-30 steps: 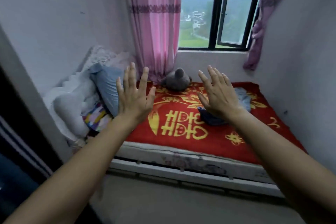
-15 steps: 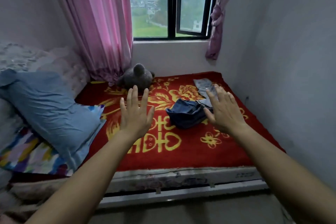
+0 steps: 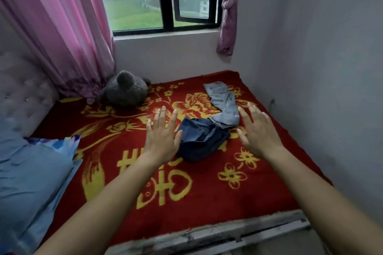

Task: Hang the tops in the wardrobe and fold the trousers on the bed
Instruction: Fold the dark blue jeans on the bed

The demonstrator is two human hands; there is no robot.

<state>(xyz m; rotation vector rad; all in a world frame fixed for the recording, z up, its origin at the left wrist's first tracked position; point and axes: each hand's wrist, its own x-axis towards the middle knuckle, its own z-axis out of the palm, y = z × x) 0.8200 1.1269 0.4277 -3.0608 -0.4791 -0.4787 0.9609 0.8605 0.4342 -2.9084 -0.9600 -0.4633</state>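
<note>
A crumpled pair of dark blue jeans [image 3: 204, 141] lies in the middle of the bed, on a red blanket with yellow flowers [image 3: 207, 196]. A pale blue pair of jeans [image 3: 224, 103] stretches from it toward the far right corner. My left hand [image 3: 162, 136] is stretched out with straight fingers just left of the dark jeans, overlapping their left edge. My right hand [image 3: 259, 132] is held out flat to the right of both pairs. Neither hand holds anything. No tops and no wardrobe are in view.
A grey plush toy [image 3: 124, 89] sits at the back by the pink curtain [image 3: 62, 27]. A blue pillow [image 3: 31, 182] lies at the left against a padded headboard [image 3: 22, 93]. A wall [image 3: 321, 68] closes the right side; the bed's frame [image 3: 228, 232] runs along the front.
The view has moved closer to the bed and tilted down. Both outstretched hands have come nearer to the jeans, now on either side of the dark pair.
</note>
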